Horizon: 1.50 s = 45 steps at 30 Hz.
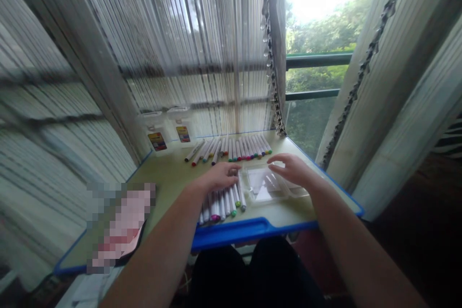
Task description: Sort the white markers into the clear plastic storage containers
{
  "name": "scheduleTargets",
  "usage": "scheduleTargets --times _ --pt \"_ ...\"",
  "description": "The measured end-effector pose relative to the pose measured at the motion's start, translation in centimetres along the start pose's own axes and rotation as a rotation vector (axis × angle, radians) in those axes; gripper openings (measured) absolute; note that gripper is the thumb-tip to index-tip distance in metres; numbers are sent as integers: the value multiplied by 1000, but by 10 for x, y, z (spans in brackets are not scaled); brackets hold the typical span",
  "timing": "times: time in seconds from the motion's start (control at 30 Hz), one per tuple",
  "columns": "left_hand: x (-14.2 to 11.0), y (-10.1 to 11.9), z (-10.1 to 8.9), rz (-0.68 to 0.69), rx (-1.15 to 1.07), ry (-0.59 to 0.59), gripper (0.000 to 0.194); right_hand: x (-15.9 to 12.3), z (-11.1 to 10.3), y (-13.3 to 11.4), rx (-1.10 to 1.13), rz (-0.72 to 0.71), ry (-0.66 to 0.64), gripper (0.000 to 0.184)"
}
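A row of white markers (pixel 219 204) with coloured caps lies near the front of the table. My left hand (pixel 221 176) rests over the far ends of these markers, finger and thumb closed around a greyish marker end (pixel 234 172). Just right of that row lies a clear plastic case (pixel 267 196), open and flat. Above its right part is my right hand (pixel 294 169), with thumb and fingers apart and nothing visible between them. Farther back, a second row of markers (pixel 240 149) spreads across the table, caps towards me.
Two clear plastic cases with labels (pixel 158 140) stand at the back left against the string curtain (pixel 202 57). A blurred pink item (pixel 124 226) lies on the table's left side. The table (pixel 169 173) has a raised blue front edge (pixel 231 232). A window with railings is at right.
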<state>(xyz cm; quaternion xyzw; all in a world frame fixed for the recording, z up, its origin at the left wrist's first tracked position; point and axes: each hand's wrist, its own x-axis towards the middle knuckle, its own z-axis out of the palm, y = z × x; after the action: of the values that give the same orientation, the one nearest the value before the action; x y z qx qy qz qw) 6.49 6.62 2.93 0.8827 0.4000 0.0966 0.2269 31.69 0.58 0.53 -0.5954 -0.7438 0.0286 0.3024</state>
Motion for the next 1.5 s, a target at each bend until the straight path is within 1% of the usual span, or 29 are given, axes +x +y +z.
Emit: scheduleTargets --times 0.1,0.2,0.27,0.4,0.5,0.6,0.7,0.8,0.87,0.97,1.07,1.23,1.33,1.5 --pt "1 1 1 -20 -4 23 42 0 1 4 -38 11 -24 19" --pt "3 1 2 -13 -30 14 39 0 4 8 -62 1 -70 19" --pt "3 1 3 -21 -37 17 38 0 6 11 -60 20 -79 20" --pt "4 2 3 -22 -78 61 39 1 9 14 -44 69 -58 21" --pt "4 5 3 -9 -115 106 37 2 11 15 -30 68 -43 21" --pt "5 6 4 -25 -39 148 35 4 12 15 -30 55 -31 20" --pt "7 8 6 -51 57 128 34 5 13 15 -35 57 -25 19" --pt "8 8 6 -24 118 102 40 6 15 14 -49 46 -24 17" --pt "7 8 5 -2 142 58 42 6 16 15 -56 35 -18 16" --pt "5 5 1 15 139 -45 47 5 18 16 -60 23 -2 15" --pt "3 1 -2 16 135 -81 55 5 18 15 -62 25 0 15" --pt "2 0 -5 36 71 -79 46 6 15 12 -43 47 -18 15" --pt "0 1 -7 25 28 -56 40 6 16 13 -32 48 -16 15" --pt "0 -3 -11 -34 -35 -13 43 6 17 15 -32 47 -5 15"
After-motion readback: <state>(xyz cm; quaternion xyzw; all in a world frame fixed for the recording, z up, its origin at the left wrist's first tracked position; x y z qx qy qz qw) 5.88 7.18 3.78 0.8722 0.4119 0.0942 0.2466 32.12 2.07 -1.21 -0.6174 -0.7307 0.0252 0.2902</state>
